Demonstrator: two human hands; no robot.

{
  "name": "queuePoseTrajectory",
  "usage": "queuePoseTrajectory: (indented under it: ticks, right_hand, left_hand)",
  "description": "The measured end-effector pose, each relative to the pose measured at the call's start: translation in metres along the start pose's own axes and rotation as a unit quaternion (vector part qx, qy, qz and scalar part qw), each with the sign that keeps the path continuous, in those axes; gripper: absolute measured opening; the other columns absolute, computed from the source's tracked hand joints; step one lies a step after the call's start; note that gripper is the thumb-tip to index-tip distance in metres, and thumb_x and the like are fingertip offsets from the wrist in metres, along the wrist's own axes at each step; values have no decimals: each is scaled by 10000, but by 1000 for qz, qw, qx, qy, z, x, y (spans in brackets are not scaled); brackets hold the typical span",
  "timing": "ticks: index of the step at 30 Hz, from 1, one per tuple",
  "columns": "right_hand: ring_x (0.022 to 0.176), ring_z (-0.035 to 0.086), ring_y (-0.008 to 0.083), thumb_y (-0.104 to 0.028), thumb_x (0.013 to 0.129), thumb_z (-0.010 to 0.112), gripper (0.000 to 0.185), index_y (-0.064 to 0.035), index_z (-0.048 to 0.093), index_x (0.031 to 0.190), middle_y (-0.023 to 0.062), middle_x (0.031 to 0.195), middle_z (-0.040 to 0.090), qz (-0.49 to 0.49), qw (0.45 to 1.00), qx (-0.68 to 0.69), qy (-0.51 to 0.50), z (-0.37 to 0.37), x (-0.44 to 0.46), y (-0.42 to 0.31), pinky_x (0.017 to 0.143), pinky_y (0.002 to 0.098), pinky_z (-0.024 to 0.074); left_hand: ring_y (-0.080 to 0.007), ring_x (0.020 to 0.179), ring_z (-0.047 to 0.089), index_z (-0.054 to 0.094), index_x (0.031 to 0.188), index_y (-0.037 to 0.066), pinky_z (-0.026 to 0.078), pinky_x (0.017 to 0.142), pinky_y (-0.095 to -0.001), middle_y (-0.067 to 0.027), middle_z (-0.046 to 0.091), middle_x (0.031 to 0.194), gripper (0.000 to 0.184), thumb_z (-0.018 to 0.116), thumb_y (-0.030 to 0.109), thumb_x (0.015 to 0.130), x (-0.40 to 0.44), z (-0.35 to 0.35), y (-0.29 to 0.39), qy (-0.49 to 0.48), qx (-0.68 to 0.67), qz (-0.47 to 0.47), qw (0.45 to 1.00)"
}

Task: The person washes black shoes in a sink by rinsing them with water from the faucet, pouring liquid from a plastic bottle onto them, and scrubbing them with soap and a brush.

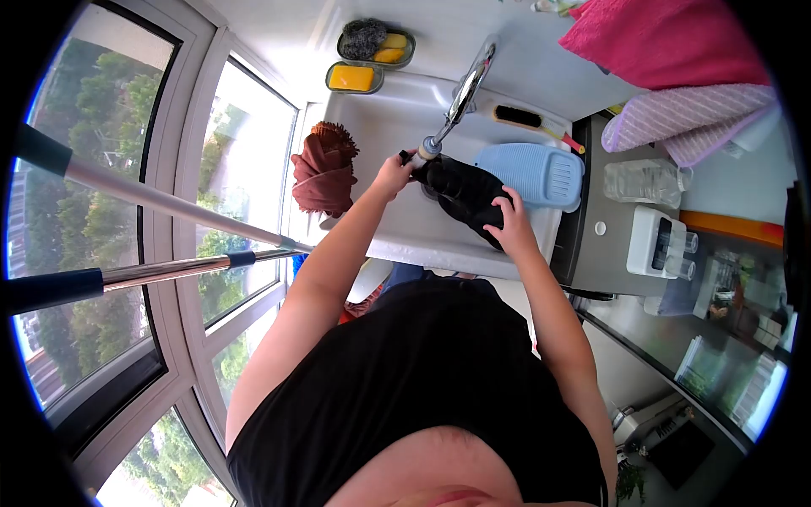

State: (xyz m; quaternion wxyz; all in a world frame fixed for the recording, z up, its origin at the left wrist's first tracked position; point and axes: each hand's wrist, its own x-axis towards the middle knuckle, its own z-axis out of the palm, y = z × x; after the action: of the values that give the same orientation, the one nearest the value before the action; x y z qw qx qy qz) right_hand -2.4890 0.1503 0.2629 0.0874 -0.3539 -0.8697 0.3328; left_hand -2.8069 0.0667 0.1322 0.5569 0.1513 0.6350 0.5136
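Note:
In the head view, a black cloth-like item is stretched between my two hands over the white sink. My left hand is closed on its upper left end, right beside the tip of the chrome faucet. The fingers of my right hand grip its lower right side. What kind of item it is cannot be made out, and whether water is running is unclear. Just right of the item, a light blue ribbed washboard lies in the sink.
Brown cloth hangs over the sink's left edge. Yellow soap and a grey scrubber sit in dishes behind. A brush lies on the back rim. Poles lean at left. A plastic container stands on the right counter.

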Motion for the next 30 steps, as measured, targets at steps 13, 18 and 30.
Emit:
queuePoseTrajectory:
  ticks: [13, 18, 30]
  right_hand:
    - [1340, 470, 412, -121, 835, 751, 692, -49, 426, 1441, 212, 1443, 489, 26, 994, -29, -102, 21, 44, -13, 1122, 455, 416]
    - [1335, 485, 399, 10, 841, 590, 595, -40, 471, 1422, 222, 1438, 516, 0, 993, -36, -108, 13, 122, -26, 1129, 428, 406]
    - [1139, 641, 350, -206, 934, 636, 395, -29, 612, 1286, 220, 1208, 669, 73, 992, -11, -105, 56, 279, -9, 963, 408, 492]
  left_hand:
    - [-387, 1179, 618, 637, 1290, 93, 505, 997, -447, -124, 655, 1319, 378, 592, 90, 915, -66, 2, 67, 239, 330, 206, 890]
    - [-437, 1264, 553, 623, 1304, 90, 480, 1053, -460, -79, 621, 1387, 402, 591, 93, 903, -70, 0, 72, 222, 354, 210, 884]
    - [-459, 1312, 508, 630, 1314, 79, 465, 1080, -454, -91, 594, 1420, 428, 592, 70, 887, -90, -8, 67, 224, 371, 208, 877]
